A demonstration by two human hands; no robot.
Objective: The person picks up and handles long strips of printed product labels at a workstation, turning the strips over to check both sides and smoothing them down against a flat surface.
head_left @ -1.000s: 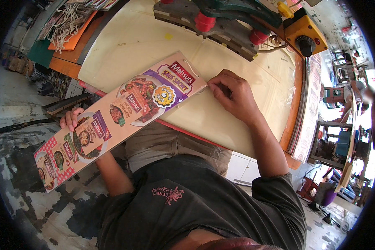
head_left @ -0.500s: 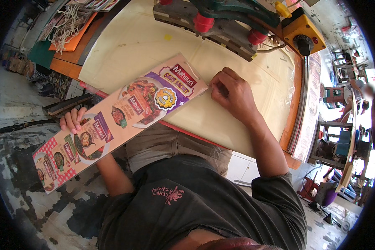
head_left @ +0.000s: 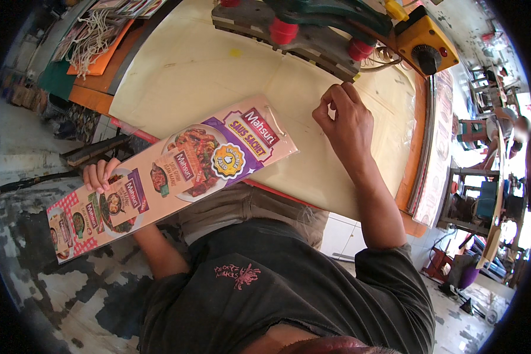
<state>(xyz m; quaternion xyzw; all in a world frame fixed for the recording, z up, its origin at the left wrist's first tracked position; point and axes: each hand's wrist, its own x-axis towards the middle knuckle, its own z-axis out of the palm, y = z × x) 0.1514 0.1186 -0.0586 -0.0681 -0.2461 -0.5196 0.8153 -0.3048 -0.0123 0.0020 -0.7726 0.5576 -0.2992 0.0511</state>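
Note:
A long printed card (head_left: 153, 177) with food pictures, glossy as if laminated or in clear film, slants across my lap and the near edge of the table. My left hand (head_left: 101, 175) grips it by its far long edge, fingers on the printed face and the rest of the hand hidden behind. Near the card's upper right end shows a thin pale cord (head_left: 275, 120). Off that end, apart from the card, my right hand (head_left: 347, 121) is raised over the table with thumb and forefinger pinched together. Whatever the pinch may hold is too small to make out.
A pale yellow sheet covers the worktable (head_left: 177, 76). At its far side stands a green press (head_left: 330, 17) with red knobs and a yellow control box (head_left: 426, 44). White cords (head_left: 91, 44) lie on stacked prints at far left. Another person (head_left: 504, 127) sits at far right.
My right hand has moved away from the card's end, to the right and slightly nearer. The card has turned a little flatter, its upper right end dropping nearer to me.

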